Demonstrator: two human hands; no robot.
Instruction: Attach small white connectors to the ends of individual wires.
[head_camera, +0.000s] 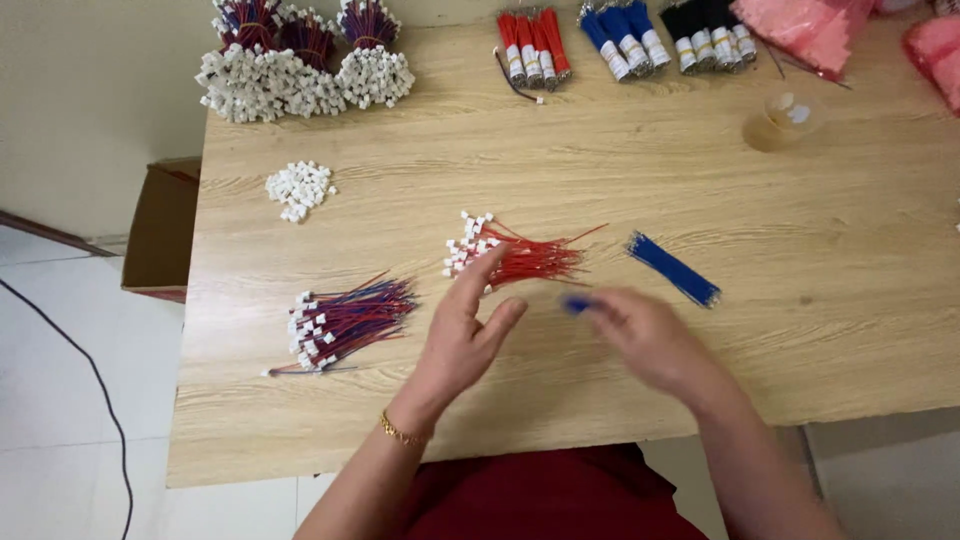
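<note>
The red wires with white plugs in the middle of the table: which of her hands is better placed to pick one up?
Probably the left hand: its fingertips already lie at the edge of the red wires. The right hand is further off and blurred, pinching a blue wire, with the loose blue bundle beyond it.

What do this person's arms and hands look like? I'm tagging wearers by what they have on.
Both forearms are bare, with no sleeves or gloves. The left hand has a thin gold bracelet at the wrist. The right hand shows no jewellery, though it is motion-blurred. A dark red garment shows between the arms.
</note>
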